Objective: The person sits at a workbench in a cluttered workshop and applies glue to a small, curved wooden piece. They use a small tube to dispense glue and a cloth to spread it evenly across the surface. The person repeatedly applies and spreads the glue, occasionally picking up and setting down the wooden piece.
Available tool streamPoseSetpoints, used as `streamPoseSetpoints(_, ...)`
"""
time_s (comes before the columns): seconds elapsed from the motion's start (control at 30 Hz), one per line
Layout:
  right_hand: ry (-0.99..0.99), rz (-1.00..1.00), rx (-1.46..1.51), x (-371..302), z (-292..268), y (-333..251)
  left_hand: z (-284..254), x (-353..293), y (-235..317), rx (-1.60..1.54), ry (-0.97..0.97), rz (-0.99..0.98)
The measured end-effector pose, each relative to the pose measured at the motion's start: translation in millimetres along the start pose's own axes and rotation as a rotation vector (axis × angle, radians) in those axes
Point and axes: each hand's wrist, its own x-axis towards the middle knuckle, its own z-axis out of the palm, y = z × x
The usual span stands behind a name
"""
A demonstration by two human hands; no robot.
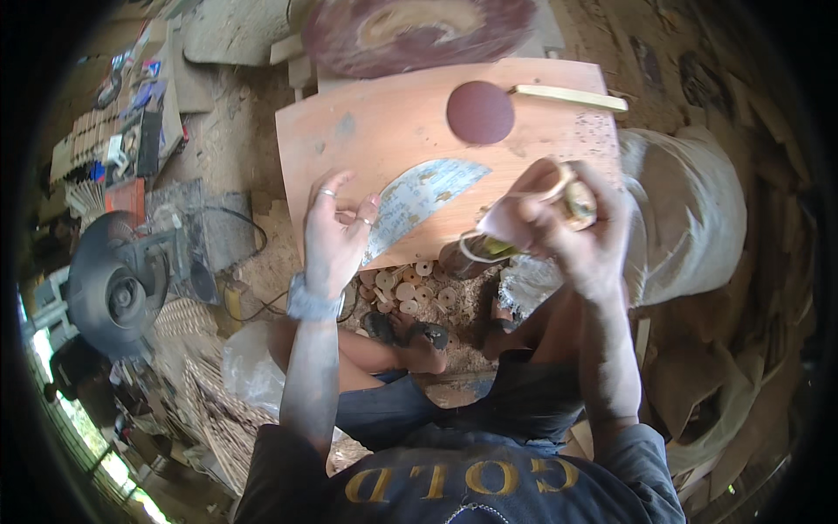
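- Nearest, the person sits with knees apart; between the feet, small pale wooden discs (408,293) with centre holes lie heaped on a floor strewn with shavings.
- Just beyond them, a tabletop (327,131) of light reddish wood spreads across the scene.
- At its near right edge is a dark container (463,259) with a pale loop at its mouth, partly blurred.
- The left hand (332,240), ringed and with a band at its wrist, is over the tabletop's left side. Its grip is loose: fingers half curled, thumb apart from them, nothing held between. The thumb tip is right by the left end of a half-moon sheet; whether it touches, I cannot tell.
- The right hand (592,236) is raised at the right, its grip closed, thumb against fingers, clamped on a curled tan-and-pinkish piece (513,217), too blurred to identify.
- Between the hands, the half-moon sheet (428,199), bluish grey with brown patches, lies flat.
- Farther, a maroon disc (480,113) lies beside a pale wooden stick (572,97).
- Farthest, beyond the tabletop, is a large maroon wheel (349,44).
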Motion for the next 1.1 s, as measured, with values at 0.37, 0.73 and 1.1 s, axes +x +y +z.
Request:
streamPoseSetpoints(0.37, -0.061, -0.226, -0.189, -45, 7, 31, 82, -82, 6, -0.118, -0.376, 0.54)
streamPoseSetpoints(0.73, -0.071, -0.269, -0.15, -55, 26, -4, 58, -117, -19, -0.327, -0.268, 0.581)
streamPoseSetpoints(1.1, -0.375, -0.374, 0.122, -56, 75, 13, 40, -148, -69, -0.321, -0.019, 0.517)
